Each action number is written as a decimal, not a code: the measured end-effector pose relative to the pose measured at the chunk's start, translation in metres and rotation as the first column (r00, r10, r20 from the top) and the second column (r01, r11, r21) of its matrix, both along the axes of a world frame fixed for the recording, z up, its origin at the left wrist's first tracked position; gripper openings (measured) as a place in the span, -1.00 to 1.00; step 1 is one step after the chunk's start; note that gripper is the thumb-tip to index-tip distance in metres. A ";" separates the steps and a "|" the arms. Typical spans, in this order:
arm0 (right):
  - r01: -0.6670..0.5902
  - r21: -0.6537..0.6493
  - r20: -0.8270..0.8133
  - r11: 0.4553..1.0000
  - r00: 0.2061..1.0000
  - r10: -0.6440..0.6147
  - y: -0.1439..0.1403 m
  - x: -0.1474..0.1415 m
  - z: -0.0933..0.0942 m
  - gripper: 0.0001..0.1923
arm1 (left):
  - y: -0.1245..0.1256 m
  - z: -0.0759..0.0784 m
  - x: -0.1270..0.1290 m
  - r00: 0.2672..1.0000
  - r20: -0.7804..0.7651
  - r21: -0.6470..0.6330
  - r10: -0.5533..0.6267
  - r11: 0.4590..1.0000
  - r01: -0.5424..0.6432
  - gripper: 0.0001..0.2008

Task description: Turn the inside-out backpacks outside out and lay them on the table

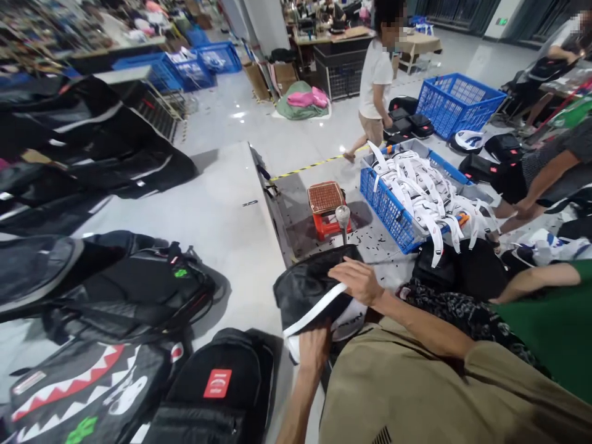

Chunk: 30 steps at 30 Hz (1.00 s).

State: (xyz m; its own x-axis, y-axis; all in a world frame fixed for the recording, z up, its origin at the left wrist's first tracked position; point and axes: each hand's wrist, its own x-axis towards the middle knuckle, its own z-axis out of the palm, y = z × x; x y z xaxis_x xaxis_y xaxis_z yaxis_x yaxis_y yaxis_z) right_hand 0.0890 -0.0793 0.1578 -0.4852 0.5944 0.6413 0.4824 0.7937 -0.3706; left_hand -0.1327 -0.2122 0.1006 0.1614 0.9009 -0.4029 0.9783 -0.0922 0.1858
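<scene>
A black bag (309,277) with a white strip along its near edge is in front of my body, at the side of the white table. My right hand (358,280) has its fingers bent over the upper right part of the bag, gripping the fabric. From below, my left hand (315,345) reaches up under the white edge, and its fingers are hidden by the bag. White fabric with dark lettering (351,317) shows beneath the bag. Just beyond it stands a metal post with a rounded top (343,216).
Backpacks, one black with a red patch (217,383), lie on the white table (231,228) at left. A red stool (326,206) stands ahead. A blue crate (388,206) holds white straps. Other people sit at right; one person (375,80) walks beyond.
</scene>
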 end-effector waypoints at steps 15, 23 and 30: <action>0.445 0.041 0.099 0.895 0.889 -0.447 0.119 0.087 0.013 -0.66 | 0.170 0.050 0.077 0.830 0.270 0.896 -0.488 0.442 -0.032 -0.43; 0.402 -0.109 0.290 0.909 0.888 -0.357 0.225 0.083 0.004 -0.63 | 0.323 0.004 0.064 0.791 0.562 0.719 -0.241 0.615 -0.323 -0.33; 0.100 -0.614 0.159 0.783 0.987 -0.001 0.343 0.088 0.026 -0.30 | 0.413 0.009 0.041 0.680 0.718 0.307 0.149 0.810 -0.501 -0.53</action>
State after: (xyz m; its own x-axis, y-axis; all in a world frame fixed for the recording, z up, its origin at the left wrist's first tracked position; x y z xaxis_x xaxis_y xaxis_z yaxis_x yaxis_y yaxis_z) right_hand 0.1765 0.2636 0.1834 -0.4989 0.8650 0.0538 0.6015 0.3903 -0.6970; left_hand -0.0913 0.2013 0.1099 -0.1254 0.9821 0.1403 0.6118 -0.0348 0.7903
